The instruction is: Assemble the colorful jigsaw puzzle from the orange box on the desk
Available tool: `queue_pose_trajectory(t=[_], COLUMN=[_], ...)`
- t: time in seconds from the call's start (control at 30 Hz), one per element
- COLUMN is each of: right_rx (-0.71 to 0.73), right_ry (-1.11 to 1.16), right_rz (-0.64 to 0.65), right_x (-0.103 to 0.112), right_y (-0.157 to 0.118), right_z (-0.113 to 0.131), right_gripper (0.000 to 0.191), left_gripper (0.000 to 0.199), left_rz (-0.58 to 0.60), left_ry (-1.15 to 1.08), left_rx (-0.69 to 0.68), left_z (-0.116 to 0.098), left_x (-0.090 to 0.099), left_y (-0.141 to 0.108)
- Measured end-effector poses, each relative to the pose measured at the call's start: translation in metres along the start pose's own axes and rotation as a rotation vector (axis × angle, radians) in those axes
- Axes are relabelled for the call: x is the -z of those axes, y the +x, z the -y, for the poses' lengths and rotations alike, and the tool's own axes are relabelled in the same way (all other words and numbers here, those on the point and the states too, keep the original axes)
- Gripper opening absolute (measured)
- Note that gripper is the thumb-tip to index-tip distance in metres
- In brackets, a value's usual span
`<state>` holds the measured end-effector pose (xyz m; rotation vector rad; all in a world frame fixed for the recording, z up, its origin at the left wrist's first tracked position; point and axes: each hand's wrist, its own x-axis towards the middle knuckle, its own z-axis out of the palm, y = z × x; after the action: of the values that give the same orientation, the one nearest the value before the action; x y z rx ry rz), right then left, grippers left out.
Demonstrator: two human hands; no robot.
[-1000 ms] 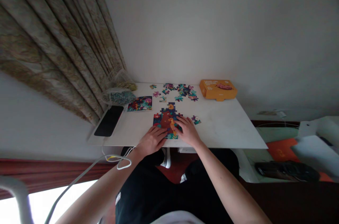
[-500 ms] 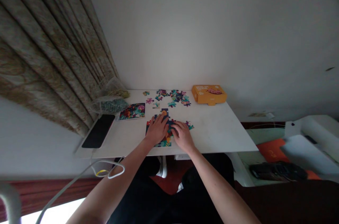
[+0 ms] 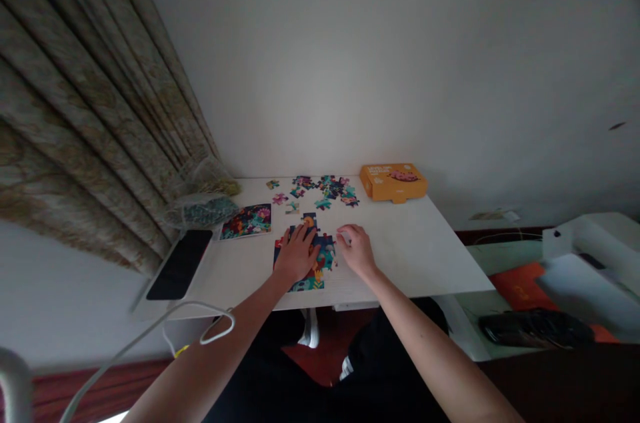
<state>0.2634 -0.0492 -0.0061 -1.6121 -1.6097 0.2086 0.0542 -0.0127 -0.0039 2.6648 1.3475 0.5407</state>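
Note:
My left hand lies flat on the partly joined jigsaw puzzle, fingers stretched out, covering its left and middle parts. Just right of the puzzle's edge is my right hand, with thumb and fingers curled into a pinch. A small patch of what looks like a puzzle piece shows at those fingertips, mostly hidden by the hand. Several loose puzzle pieces are spread toward the back of the white table. A colourful picture card lies to the left of the puzzle.
An orange puzzle box stands at the back right of the table. On the left are a black phone, clear plastic bags and a curtain. A white cable loops before the front left edge.
My right hand has moved right, off the joined puzzle, and covers the spot where a loose piece lay. My left hand stays on the puzzle. The view has shifted slightly.

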Motion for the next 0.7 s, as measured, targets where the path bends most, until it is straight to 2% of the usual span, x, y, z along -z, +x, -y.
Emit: queue_pose_trajectory(t=[0.2,0.37,0.53,0.7], right_rx=[-0.102,-0.198,-0.173,-0.019], right_ry=[-0.130,-0.271,-0.417,-0.439], right_rz=[0.053,0.158,0.272,0.420], right_x=[-0.006,-0.016,-0.037,-0.070], right_y=[0.077,0.134,0.163,0.176], right_z=[-0.030,-0.036,-0.030,-0.009], right_gripper=[0.019,0.028,0.041,0.048], left_gripper=[0.048,0.049,0.047,0.047], left_rz=[0.111,0.116,0.100,0.109], left_ry=[0.125,0.113,0.095,0.093], left_rx=[0.063,0.070,0.074,0.070], left_z=[-0.008,-0.009,-0.009,-0.009], left_x=[0.011,0.011,0.011,0.012], left_y=[0.001,0.001,0.002,0.002])
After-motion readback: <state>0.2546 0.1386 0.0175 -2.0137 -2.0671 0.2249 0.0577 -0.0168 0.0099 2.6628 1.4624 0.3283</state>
